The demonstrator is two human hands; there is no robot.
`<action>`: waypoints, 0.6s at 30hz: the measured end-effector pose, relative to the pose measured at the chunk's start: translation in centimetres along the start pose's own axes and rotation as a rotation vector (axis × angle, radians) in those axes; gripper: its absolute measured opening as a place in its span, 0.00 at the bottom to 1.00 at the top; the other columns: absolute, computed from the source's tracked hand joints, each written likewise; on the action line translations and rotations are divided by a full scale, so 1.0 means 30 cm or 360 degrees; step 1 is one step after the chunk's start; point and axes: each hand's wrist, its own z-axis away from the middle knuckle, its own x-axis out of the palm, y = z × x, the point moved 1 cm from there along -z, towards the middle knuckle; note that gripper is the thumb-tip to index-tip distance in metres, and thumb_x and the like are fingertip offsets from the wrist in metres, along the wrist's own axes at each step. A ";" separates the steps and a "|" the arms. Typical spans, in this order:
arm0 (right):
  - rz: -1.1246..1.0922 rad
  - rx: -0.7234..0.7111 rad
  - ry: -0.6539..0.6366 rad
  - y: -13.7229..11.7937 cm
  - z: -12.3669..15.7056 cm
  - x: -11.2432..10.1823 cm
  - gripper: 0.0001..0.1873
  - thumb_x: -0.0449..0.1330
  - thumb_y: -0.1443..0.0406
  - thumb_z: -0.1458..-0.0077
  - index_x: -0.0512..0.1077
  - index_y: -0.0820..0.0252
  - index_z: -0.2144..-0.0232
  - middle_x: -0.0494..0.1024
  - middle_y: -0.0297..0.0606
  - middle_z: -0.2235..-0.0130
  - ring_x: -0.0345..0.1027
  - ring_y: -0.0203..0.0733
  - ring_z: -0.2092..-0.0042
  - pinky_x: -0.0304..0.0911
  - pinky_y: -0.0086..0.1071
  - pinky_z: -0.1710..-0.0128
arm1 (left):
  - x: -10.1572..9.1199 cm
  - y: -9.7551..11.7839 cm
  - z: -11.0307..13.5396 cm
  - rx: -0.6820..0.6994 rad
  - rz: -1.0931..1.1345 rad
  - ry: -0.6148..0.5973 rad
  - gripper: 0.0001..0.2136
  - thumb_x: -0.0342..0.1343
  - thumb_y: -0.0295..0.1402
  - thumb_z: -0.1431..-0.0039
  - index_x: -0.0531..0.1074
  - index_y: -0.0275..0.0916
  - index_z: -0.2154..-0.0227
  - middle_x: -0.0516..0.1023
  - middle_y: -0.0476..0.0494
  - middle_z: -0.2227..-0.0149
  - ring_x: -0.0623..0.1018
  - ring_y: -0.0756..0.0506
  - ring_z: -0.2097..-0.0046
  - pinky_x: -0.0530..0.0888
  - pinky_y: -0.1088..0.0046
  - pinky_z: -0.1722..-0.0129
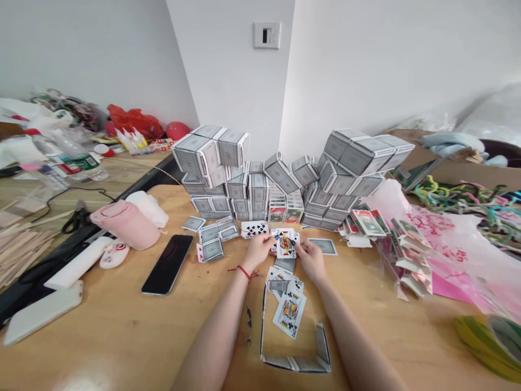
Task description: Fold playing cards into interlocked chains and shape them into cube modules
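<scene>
A jack playing card point(285, 243) faces up between my two hands, with other cards partly showing behind it. My left hand point(262, 250) pinches its left side and my right hand point(308, 255) its right side. Just below lie loose cards, among them a king of clubs point(290, 315). A frame of folded cards point(293, 363) stands on the table between my forearms. Behind my hands is a face-up spade card point(253, 228), and to the right a face-down card point(322, 246). More face-down cards point(211, 240) lie to the left.
Stacked cubes made of cards point(248, 190) rise at the back, with more on the right point(345, 163). A phone point(167, 265), a pink roll point(126, 224) and a white box point(44, 312) are on the left. Card boxes point(368, 222), pink plastic point(451, 244) and tape point(488, 345) are right.
</scene>
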 end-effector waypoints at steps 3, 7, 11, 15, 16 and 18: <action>-0.0027 0.0010 -0.0001 0.002 -0.001 0.001 0.18 0.60 0.51 0.56 0.68 0.61 0.75 0.76 0.37 0.75 0.67 0.38 0.73 0.61 0.30 0.73 | 0.000 -0.002 0.000 -0.0019 0.0030 -0.0007 0.13 0.53 0.41 0.52 0.69 0.33 0.78 0.67 0.51 0.79 0.70 0.50 0.75 0.73 0.72 0.73; -0.0099 0.0030 -0.0039 0.006 -0.005 0.002 0.19 0.61 0.51 0.58 0.69 0.60 0.73 0.77 0.38 0.73 0.69 0.42 0.69 0.63 0.32 0.69 | -0.002 -0.006 -0.001 -0.0008 0.0042 -0.0015 0.13 0.53 0.41 0.52 0.69 0.33 0.77 0.68 0.50 0.78 0.69 0.50 0.75 0.73 0.72 0.74; -0.0092 0.0040 -0.0048 0.003 -0.004 0.001 0.19 0.62 0.50 0.60 0.70 0.60 0.72 0.78 0.39 0.72 0.70 0.44 0.68 0.64 0.33 0.69 | -0.003 -0.006 0.000 0.0023 -0.0024 0.0000 0.14 0.53 0.42 0.52 0.69 0.34 0.78 0.67 0.51 0.78 0.69 0.50 0.75 0.71 0.73 0.75; -0.0050 0.0061 -0.0015 0.003 -0.003 -0.004 0.20 0.62 0.49 0.61 0.70 0.60 0.74 0.78 0.39 0.74 0.70 0.44 0.70 0.63 0.32 0.72 | -0.001 -0.001 0.001 0.0021 -0.0026 -0.0010 0.14 0.53 0.42 0.52 0.67 0.34 0.79 0.66 0.51 0.80 0.69 0.50 0.76 0.70 0.74 0.76; -0.0056 0.0064 -0.0017 0.005 -0.004 -0.005 0.20 0.62 0.49 0.61 0.70 0.60 0.74 0.78 0.39 0.74 0.70 0.44 0.70 0.63 0.32 0.72 | -0.001 0.000 0.002 0.0019 -0.0026 -0.0012 0.14 0.53 0.43 0.52 0.67 0.35 0.80 0.66 0.51 0.80 0.69 0.50 0.76 0.70 0.74 0.76; -0.0071 0.0074 -0.0026 0.010 -0.007 -0.006 0.20 0.63 0.50 0.61 0.70 0.60 0.74 0.78 0.39 0.74 0.70 0.44 0.70 0.63 0.32 0.71 | -0.003 0.003 0.002 0.0018 -0.0052 -0.0007 0.15 0.53 0.43 0.52 0.66 0.35 0.82 0.65 0.51 0.81 0.68 0.50 0.76 0.69 0.75 0.76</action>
